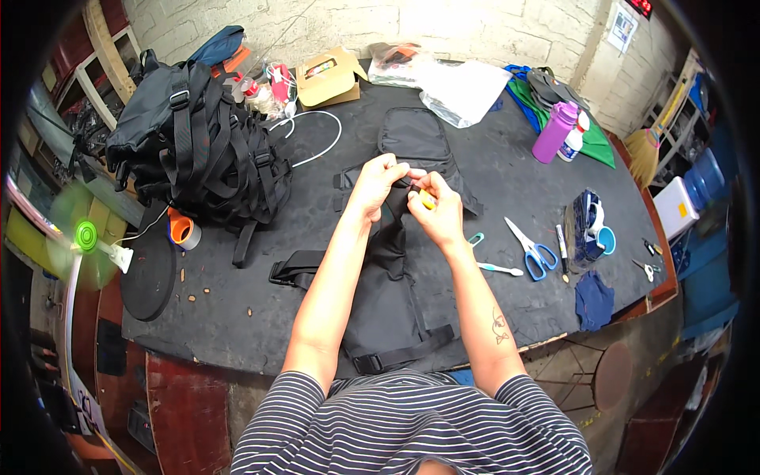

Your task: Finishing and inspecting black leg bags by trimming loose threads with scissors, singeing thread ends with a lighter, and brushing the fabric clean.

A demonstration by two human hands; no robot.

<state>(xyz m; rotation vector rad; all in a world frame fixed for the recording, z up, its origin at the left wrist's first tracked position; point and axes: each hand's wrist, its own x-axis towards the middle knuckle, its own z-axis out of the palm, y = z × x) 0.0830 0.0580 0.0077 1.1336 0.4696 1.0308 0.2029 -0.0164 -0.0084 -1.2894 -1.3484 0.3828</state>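
Nearest, a black bag (384,317) lies from the near edge of the tabletop (507,178) to its middle, the left forearm (336,293) crossing it. Both hands are closed in pinches over the bag: the left hand (374,188) grips part of it, the right hand (443,212) a small yellow object (428,199), mostly hidden. Toward the right edge lie blue-handled scissors (541,262) and a marker (561,244), its print illegible. Near the far right corner, a purple bottle (556,134) partly covers a labelled white bottle (575,142). Beyond, a posted sheet (623,30) is unreadable, and a red-lit display (641,7) is cut off.
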